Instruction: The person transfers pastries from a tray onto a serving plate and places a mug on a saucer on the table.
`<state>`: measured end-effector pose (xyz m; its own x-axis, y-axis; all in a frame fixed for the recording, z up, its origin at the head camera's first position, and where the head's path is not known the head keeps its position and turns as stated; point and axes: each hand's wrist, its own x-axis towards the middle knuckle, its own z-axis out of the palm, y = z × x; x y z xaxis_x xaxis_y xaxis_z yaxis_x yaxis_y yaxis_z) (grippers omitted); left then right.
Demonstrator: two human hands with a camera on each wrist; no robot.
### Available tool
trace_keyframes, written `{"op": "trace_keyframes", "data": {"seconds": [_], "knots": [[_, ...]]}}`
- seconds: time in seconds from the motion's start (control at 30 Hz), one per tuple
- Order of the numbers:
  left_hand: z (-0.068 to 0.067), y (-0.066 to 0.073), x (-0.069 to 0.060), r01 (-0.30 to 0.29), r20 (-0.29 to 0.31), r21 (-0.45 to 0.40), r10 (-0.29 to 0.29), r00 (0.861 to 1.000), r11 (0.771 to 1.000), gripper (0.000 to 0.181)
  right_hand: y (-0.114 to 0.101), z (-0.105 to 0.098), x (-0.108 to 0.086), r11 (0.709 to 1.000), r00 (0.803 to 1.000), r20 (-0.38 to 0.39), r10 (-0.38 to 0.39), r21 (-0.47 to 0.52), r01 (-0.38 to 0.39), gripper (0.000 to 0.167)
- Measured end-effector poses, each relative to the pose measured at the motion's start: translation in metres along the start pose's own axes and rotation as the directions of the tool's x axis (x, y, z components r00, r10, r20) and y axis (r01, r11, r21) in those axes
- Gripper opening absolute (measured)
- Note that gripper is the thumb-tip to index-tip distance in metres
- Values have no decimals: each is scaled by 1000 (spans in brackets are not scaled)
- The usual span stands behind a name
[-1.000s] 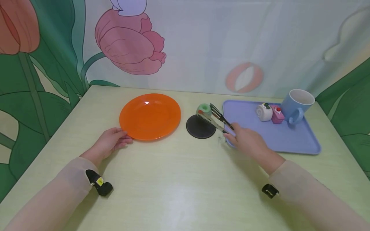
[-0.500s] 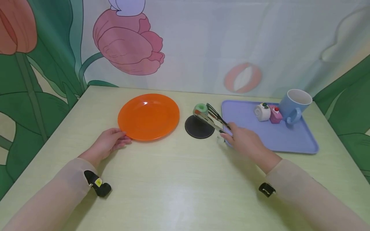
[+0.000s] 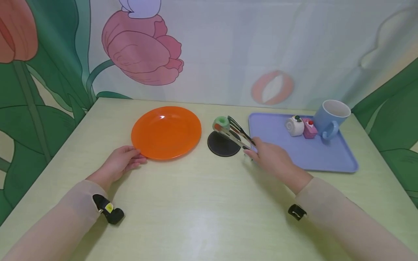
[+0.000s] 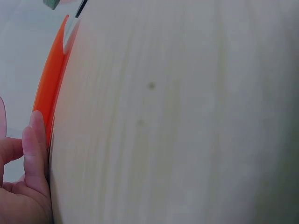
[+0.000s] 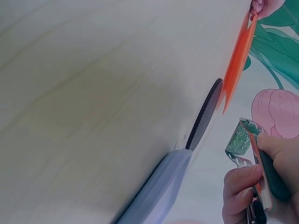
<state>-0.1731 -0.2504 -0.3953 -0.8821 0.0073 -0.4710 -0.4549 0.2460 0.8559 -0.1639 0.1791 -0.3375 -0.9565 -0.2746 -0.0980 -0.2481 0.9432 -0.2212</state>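
Observation:
My left hand (image 3: 121,163) pinches the near-left rim of an orange plate (image 3: 166,133), fingers beneath the edge in the left wrist view. My right hand (image 3: 275,159) grips a pair of serving tongs (image 3: 232,137). Between the tongs' ends is a small green roll cake (image 3: 222,121) with a paler middle; the right wrist view shows the cake (image 5: 240,140) held up off the table. In the head view it appears above the far edge of a round black coaster (image 3: 224,145), which lies between the plate and a lavender tray (image 3: 326,157).
On the tray's far side sit a white roll cake (image 3: 295,127), a pink cake piece (image 3: 309,130) with a red top, and a light blue mug (image 3: 330,117). A flower-printed cloth (image 3: 212,54) hangs behind the table's far edge.
My right hand has carried the tongs and green roll cake a little left, toward the plate. The left hand keeps its place on the rim. The whole head view has shifted slightly.

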Motion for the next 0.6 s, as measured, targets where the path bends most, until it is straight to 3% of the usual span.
{"op": "trace_keyframes", "data": {"seconds": [0.3, 0.6], "knots": [[2, 1, -2, -4, 9, -11, 4, 1000, 1000, 51, -4, 1, 2, 1000, 1000, 3, -16, 6, 16, 45], [1, 3, -5, -21, 26, -15, 21, 999, 1000, 50, -8, 0, 4, 1000, 1000, 17, -9, 11, 9, 50]]}}
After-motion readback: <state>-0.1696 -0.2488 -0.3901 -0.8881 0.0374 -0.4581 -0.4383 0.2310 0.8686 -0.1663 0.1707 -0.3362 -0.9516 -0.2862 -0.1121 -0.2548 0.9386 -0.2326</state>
